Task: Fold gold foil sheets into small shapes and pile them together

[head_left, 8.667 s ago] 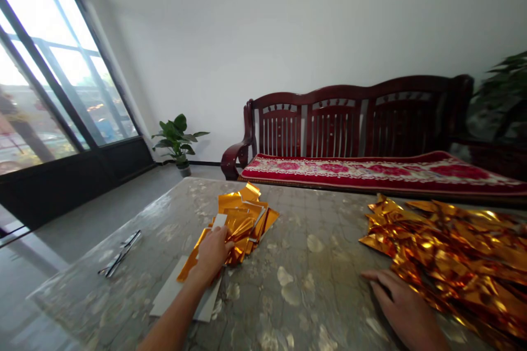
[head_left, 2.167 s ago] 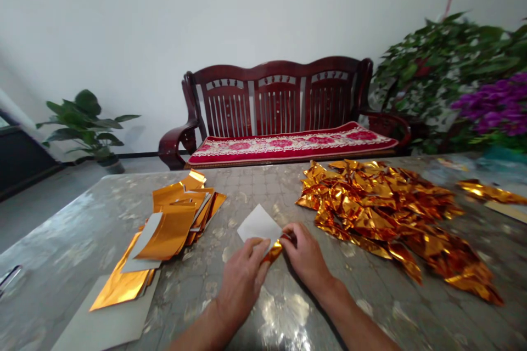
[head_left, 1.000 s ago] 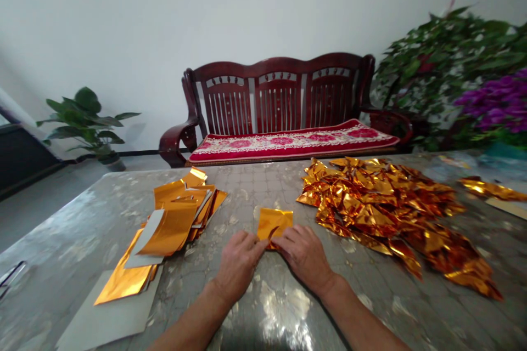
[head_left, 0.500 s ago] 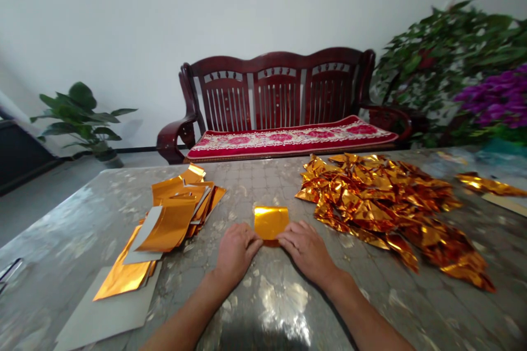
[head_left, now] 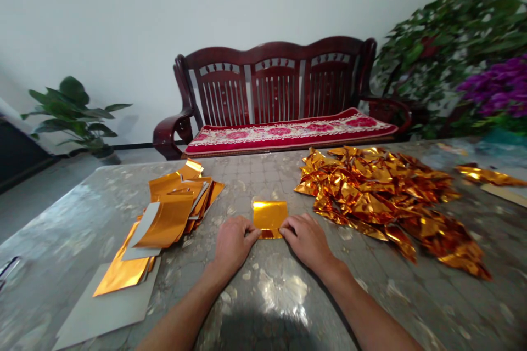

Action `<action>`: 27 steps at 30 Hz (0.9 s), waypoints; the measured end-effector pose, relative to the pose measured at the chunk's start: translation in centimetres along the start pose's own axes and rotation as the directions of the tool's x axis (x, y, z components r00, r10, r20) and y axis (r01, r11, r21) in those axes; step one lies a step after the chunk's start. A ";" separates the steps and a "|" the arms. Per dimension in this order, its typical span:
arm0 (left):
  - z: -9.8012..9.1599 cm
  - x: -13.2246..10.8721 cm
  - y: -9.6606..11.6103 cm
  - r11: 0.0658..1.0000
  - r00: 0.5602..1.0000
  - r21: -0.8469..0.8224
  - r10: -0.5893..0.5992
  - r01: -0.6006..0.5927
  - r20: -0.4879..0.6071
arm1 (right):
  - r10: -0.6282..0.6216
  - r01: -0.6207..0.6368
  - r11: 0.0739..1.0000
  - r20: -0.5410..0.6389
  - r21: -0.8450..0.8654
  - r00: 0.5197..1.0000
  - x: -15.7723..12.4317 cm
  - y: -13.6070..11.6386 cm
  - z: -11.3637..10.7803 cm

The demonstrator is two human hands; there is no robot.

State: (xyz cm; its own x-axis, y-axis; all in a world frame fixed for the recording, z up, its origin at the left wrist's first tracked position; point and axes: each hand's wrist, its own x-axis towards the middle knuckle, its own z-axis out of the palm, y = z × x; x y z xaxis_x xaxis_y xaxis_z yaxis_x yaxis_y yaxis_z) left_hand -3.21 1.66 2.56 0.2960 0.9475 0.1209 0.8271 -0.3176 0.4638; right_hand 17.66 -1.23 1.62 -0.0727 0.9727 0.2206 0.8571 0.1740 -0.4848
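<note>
A small sheet of gold foil paper [head_left: 269, 214] lies on the table in front of me, its near edge turned up in a narrow fold. My left hand [head_left: 234, 238] pinches the left end of that fold between thumb and fingers. At the right end, my right hand [head_left: 307, 238] grips the same edge, thumb and forefinger closed. To the left is a loose stack of gold foil sheets [head_left: 168, 219], some showing grey backs. A heap of folded gold foil pieces [head_left: 370, 192] spreads out on the right.
Under the left stack lies a grey sheet [head_left: 111, 307] on the patterned table [head_left: 197, 307]. A wooden bench [head_left: 272, 88] with a red cushion stands beyond, with plants [head_left: 78, 115] on both sides. Another foil piece [head_left: 489, 175] rests at the far right.
The near edge of the gold foil sheet now shows a clearer, brighter folded strip. My fingers have drawn slightly toward its ends, and the whole view has shifted a little.
</note>
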 end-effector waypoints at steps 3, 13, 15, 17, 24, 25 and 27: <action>-0.1 0.1 0.0 0.999 1.000 0.039 -0.005 0.005 -0.008 | 0.005 -0.004 1.000 0.007 -0.031 1.000 0.0 -0.2 0.0; 0.2 0.0 0.1 0.985 1.000 0.172 -0.011 0.012 -0.008 | -0.008 0.009 0.993 0.005 -0.120 1.000 0.3 -0.6 0.0; 0.1 0.0 0.2 0.984 1.000 0.180 -0.010 0.010 -0.001 | -0.004 0.004 0.992 0.001 -0.124 1.000 0.3 -0.6 0.0; 0.1 0.0 0.3 0.984 1.000 0.178 -0.010 0.010 -0.001 | 0.001 -0.001 0.992 -0.005 -0.129 1.000 0.2 -0.6 0.1; 0.7 -0.6 0.2 0.987 0.996 0.157 0.041 -0.027 -0.082 | -0.011 0.006 0.991 -0.035 -0.136 0.999 0.2 -0.4 0.3; 0.8 -0.7 0.2 0.986 0.991 0.155 0.081 -0.064 -0.108 | -0.025 0.017 0.989 -0.051 -0.146 0.998 0.1 -0.4 0.3; 1.1 -0.9 0.4 0.968 0.971 0.171 0.208 -0.186 -0.122 | -0.077 0.062 0.982 -0.083 -0.179 0.994 0.1 -0.6 0.3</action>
State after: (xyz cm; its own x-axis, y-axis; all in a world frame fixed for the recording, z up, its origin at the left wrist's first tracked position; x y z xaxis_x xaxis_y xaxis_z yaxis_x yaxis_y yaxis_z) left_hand -2.61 0.67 1.67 0.4008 0.8581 0.3209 0.8272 -0.4895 0.2759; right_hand 17.03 -1.23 1.70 -0.0963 0.9401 0.3269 0.9285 0.2032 -0.3107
